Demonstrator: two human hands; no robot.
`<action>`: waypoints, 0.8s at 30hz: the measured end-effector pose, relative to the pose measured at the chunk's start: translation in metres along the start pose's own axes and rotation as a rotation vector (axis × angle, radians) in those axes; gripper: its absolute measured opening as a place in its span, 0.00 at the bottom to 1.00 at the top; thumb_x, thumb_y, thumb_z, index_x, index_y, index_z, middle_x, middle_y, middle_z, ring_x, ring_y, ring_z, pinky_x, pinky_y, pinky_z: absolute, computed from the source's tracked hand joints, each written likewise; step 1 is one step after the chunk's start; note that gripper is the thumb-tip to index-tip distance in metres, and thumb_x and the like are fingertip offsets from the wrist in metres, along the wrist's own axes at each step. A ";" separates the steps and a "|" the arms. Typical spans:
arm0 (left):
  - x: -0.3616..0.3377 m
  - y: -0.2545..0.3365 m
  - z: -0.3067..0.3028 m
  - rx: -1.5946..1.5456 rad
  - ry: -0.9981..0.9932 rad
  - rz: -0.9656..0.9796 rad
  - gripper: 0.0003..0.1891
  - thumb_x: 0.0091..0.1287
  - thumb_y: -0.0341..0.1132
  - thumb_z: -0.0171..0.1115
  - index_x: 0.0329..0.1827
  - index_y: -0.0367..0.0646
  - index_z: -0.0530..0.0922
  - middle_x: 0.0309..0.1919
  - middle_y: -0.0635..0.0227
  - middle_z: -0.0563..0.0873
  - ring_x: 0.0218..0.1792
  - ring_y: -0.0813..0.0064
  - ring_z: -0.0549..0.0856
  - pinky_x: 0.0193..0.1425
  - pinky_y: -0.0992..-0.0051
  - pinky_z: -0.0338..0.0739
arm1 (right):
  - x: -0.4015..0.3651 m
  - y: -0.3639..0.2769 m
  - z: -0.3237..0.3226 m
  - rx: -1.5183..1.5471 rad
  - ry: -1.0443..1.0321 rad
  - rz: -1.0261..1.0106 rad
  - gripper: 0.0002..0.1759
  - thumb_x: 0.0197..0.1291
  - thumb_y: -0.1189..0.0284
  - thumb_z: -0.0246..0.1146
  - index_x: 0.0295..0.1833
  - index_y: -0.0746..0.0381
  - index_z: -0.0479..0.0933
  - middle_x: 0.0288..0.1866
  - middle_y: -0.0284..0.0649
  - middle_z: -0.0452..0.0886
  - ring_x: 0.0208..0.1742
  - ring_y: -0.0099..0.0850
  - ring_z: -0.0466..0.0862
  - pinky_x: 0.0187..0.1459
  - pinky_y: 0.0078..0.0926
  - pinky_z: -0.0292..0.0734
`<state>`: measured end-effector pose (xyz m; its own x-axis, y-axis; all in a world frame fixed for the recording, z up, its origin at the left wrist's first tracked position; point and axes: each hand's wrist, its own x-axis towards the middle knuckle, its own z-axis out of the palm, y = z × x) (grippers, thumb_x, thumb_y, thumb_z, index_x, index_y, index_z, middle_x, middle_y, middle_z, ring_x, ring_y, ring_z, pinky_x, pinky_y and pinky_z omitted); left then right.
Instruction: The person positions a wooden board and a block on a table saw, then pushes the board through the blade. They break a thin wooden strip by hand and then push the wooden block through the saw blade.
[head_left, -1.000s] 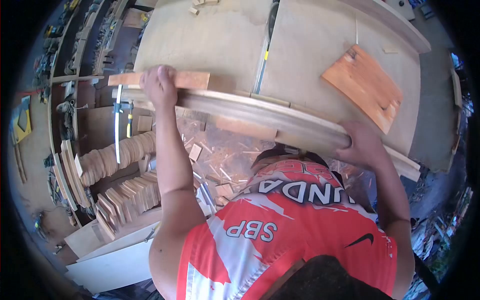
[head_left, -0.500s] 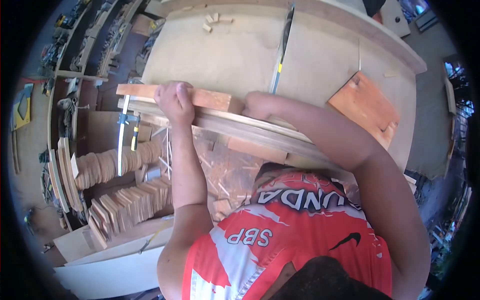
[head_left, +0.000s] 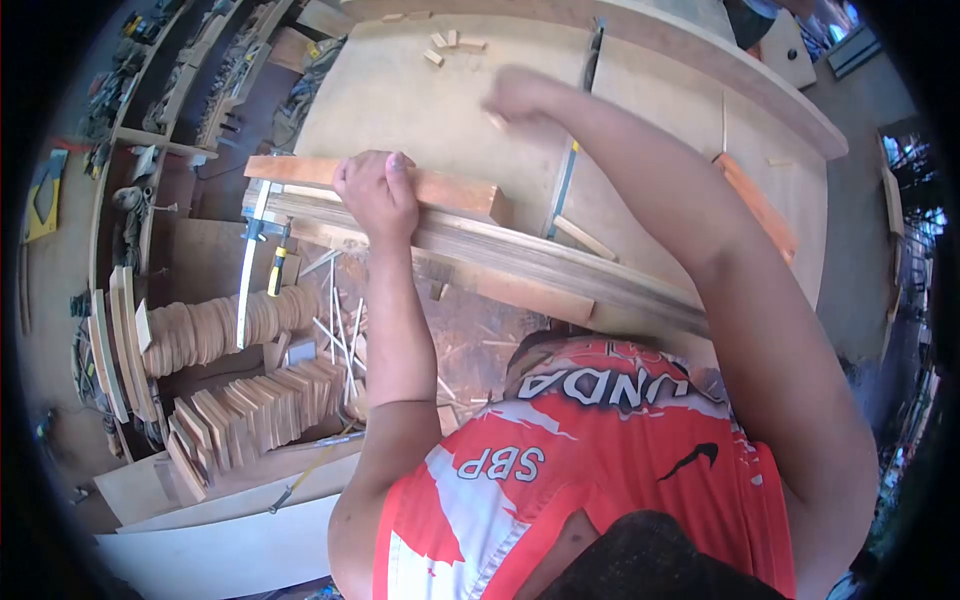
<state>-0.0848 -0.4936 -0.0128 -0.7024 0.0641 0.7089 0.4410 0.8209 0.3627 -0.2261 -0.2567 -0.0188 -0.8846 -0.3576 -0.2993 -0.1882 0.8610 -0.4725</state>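
My left hand (head_left: 378, 195) is closed over an orange-faced wooden board (head_left: 450, 193), which lies along the table's near edge on top of long layered wood strips (head_left: 520, 252). Above the tabletop my right hand (head_left: 525, 95) is raised and smeared by motion. Its fingers look closed, and a small pale wood block (head_left: 497, 121) shows beneath them. A bar clamp (head_left: 256, 230) with a yellow and black handle grips the left end of the strips. One thin wood stick (head_left: 585, 238) lies behind the strips.
Several small wood blocks (head_left: 440, 45) lie at the far side of the tabletop (head_left: 400, 100). A long bar clamp (head_left: 575, 150) crosses it. My right arm partly hides an orange panel (head_left: 760, 210). Stacked wood pieces (head_left: 260, 405) and tool shelves (head_left: 185, 80) stand to the left.
My right hand has risen from the board's right end and moved away over the tabletop. The left hand stays on the board. The view has shifted slightly.
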 end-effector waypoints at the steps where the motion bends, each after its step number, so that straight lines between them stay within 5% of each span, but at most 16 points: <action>1: 0.001 0.001 -0.002 -0.006 -0.020 -0.007 0.21 0.76 0.44 0.48 0.27 0.48 0.84 0.29 0.66 0.84 0.42 0.62 0.82 0.60 0.58 0.64 | 0.028 0.003 -0.007 0.001 0.072 -0.118 0.33 0.66 0.43 0.61 0.29 0.64 0.86 0.29 0.51 0.87 0.31 0.44 0.88 0.38 0.44 0.82; 3: 0.002 0.004 -0.004 0.023 -0.038 0.020 0.28 0.80 0.46 0.42 0.27 0.45 0.85 0.28 0.64 0.84 0.39 0.60 0.81 0.58 0.59 0.65 | 0.014 -0.006 -0.015 0.026 0.500 -0.111 0.34 0.67 0.43 0.61 0.30 0.66 0.85 0.32 0.53 0.87 0.37 0.47 0.88 0.43 0.45 0.82; 8: 0.002 0.002 -0.001 0.007 -0.022 0.046 0.25 0.79 0.46 0.44 0.26 0.48 0.84 0.26 0.68 0.83 0.38 0.63 0.81 0.57 0.61 0.64 | -0.113 0.046 0.024 -0.107 0.098 -0.228 0.22 0.62 0.54 0.69 0.39 0.65 0.81 0.34 0.51 0.85 0.37 0.48 0.85 0.42 0.49 0.79; 12: 0.001 0.000 0.000 -0.022 -0.013 0.019 0.23 0.78 0.43 0.46 0.26 0.47 0.84 0.26 0.68 0.83 0.37 0.64 0.82 0.58 0.62 0.65 | -0.204 0.076 0.078 0.017 -0.198 0.025 0.16 0.55 0.63 0.73 0.44 0.62 0.81 0.37 0.46 0.86 0.40 0.43 0.86 0.42 0.44 0.79; 16: 0.002 0.001 -0.001 -0.045 -0.056 0.031 0.24 0.78 0.43 0.46 0.26 0.46 0.84 0.25 0.68 0.83 0.35 0.64 0.81 0.59 0.63 0.65 | -0.211 0.080 0.091 0.103 -0.163 0.053 0.14 0.55 0.66 0.73 0.43 0.62 0.82 0.35 0.45 0.86 0.35 0.41 0.85 0.40 0.41 0.79; 18: 0.002 0.002 0.000 -0.039 -0.033 0.016 0.25 0.78 0.43 0.45 0.25 0.45 0.84 0.25 0.67 0.84 0.35 0.64 0.81 0.56 0.63 0.66 | -0.202 0.087 0.094 0.486 -0.243 0.078 0.13 0.54 0.64 0.75 0.42 0.59 0.86 0.38 0.46 0.88 0.42 0.42 0.88 0.44 0.42 0.81; 21: 0.003 0.002 0.000 -0.006 -0.031 0.037 0.26 0.78 0.43 0.44 0.25 0.45 0.83 0.26 0.67 0.84 0.34 0.64 0.81 0.53 0.63 0.67 | -0.189 0.069 0.100 0.353 -0.159 -0.079 0.09 0.58 0.70 0.71 0.38 0.64 0.84 0.32 0.45 0.86 0.29 0.42 0.84 0.38 0.35 0.79; 24: 0.003 0.000 -0.001 -0.016 -0.052 0.042 0.26 0.78 0.44 0.43 0.25 0.44 0.83 0.25 0.66 0.84 0.32 0.63 0.81 0.50 0.63 0.67 | -0.171 0.048 0.092 0.198 -0.231 -0.135 0.07 0.60 0.71 0.69 0.40 0.63 0.86 0.34 0.43 0.87 0.33 0.44 0.85 0.41 0.35 0.81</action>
<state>-0.0865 -0.4945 -0.0095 -0.7111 0.1286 0.6912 0.4796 0.8077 0.3431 -0.0448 -0.1881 -0.0667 -0.7330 -0.5555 -0.3926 -0.1905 0.7217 -0.6655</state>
